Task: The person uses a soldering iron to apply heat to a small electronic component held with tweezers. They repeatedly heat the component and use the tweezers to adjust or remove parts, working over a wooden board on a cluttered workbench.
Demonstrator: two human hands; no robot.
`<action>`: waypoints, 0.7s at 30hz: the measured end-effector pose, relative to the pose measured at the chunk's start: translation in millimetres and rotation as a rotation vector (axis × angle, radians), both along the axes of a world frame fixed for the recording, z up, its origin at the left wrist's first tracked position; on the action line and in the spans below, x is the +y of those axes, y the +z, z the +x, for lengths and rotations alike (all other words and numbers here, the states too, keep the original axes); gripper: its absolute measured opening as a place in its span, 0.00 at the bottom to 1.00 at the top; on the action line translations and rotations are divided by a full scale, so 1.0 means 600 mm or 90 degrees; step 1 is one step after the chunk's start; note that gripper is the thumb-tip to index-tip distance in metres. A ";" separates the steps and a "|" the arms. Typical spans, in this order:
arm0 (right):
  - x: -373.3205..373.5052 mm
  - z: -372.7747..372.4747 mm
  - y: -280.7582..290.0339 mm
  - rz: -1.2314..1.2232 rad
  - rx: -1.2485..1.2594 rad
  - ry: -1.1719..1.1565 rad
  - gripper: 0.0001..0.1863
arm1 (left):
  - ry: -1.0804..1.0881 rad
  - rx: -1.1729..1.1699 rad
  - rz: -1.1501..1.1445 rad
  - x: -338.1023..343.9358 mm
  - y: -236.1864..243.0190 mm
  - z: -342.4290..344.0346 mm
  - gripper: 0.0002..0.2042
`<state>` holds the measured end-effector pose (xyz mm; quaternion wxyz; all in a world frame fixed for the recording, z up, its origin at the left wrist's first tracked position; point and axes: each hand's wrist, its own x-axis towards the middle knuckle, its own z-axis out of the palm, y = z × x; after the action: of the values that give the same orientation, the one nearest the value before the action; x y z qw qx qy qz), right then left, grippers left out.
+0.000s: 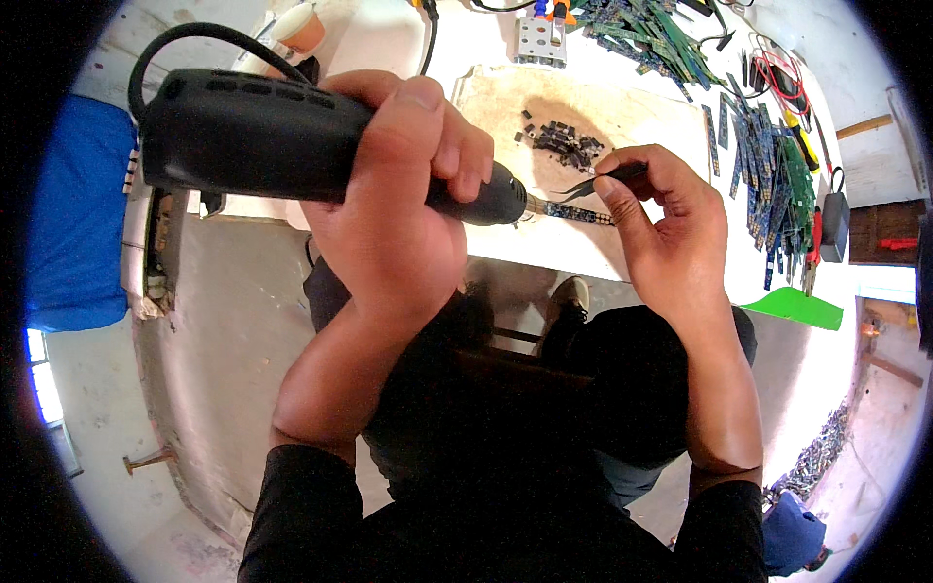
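Observation:
My left hand (pixel 398 185) is wrapped round a black hot-air gun (pixel 253 131), whose metal nozzle points right. Just beyond the nozzle lies a narrow circuit board strip (pixel 578 213) near the table's front edge. Black tweezers (pixel 581 188) are pinched in my right hand (pixel 675 214), with their tips just above the strip. Whether the tips touch it, I cannot tell. A heap of small black chips (pixel 564 144) lies on a brownish mat (pixel 486 97) behind the tweezers. Part of the strip's right end is hidden by my right hand.
Piles of long circuit board strips lie at the back (pixel 641 34) and right (pixel 763 175) of the white table. A metal block with holes (pixel 540 42) stands at the back. Cables, yellow-handled tools and a bright green piece (pixel 797 308) sit rightward. An orange-white cup (pixel 298 29) is back left.

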<state>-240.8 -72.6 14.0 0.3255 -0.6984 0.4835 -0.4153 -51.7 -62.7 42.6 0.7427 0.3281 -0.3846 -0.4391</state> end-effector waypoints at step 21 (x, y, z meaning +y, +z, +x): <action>-0.040 -0.054 0.007 -0.009 -0.055 -0.095 0.04 | -0.007 0.050 -0.017 0.006 0.003 -0.010 0.06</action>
<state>-273.1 -96.8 18.4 0.3092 -0.6445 0.5167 -0.4713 -57.7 -59.0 44.1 0.7593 0.2985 -0.3630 -0.4501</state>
